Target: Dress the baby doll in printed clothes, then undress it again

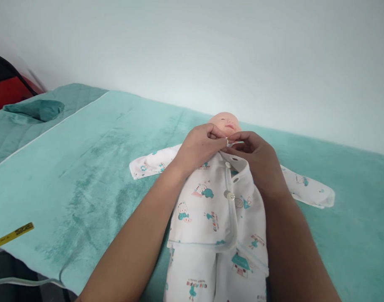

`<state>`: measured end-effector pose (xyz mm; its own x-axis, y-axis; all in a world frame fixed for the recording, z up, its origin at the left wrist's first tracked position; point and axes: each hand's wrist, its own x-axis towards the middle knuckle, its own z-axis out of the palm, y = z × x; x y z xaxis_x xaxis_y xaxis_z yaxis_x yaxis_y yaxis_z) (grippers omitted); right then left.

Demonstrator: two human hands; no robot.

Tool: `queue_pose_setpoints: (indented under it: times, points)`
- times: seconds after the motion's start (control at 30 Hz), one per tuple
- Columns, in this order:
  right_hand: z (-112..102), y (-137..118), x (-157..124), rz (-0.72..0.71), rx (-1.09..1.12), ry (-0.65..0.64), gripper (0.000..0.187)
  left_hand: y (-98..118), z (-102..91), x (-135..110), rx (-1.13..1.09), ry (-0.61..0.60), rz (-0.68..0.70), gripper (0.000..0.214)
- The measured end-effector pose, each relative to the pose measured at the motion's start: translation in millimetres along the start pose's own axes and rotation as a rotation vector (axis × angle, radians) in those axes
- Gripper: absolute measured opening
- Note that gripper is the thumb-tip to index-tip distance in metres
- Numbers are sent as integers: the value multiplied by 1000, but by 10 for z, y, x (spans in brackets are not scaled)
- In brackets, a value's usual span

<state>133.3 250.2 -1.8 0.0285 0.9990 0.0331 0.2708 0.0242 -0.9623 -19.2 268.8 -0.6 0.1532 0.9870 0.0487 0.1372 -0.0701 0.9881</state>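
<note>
A baby doll (227, 121) lies on its back, its head toward the wall. It is dressed in a white printed baby jacket (196, 209) whose sleeves spread out to both sides, with matching white pants (192, 272) below. At the collar under the doll's chin, my left hand (202, 144) pinches the jacket's edge. My right hand (255, 153) meets it there, fingers closed on the other collar edge. A small white bit shows between the fingertips. Lower down the front, a button (230, 196) appears fastened, and another button (228, 165) sits near the gaping collar flap.
A teal plush cover (100, 167) lies under the doll, with a quilted section and a dark opening (37, 110) at left. A yellow strip (12, 235) and a pale cable (25, 282) are at lower left. A white wall (211, 54) rises behind; a red-and-black object (9, 92) stands far left.
</note>
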Motion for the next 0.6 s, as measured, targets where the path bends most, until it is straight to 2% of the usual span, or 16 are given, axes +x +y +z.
queue_pose_setpoints:
  times: [0.27, 0.47, 0.6]
  points:
    - [0, 35, 18, -5, 34, -9, 37, -55, -6, 5, -51, 17, 3, 22]
    - [-4, 49, 23, -19, 38, -12, 36, -66, -29, 26, -165, -16, -15, 25]
    - [-10, 52, 28, -7, 52, -17, 36, -66, -25, 41, -136, -10, -23, 26]
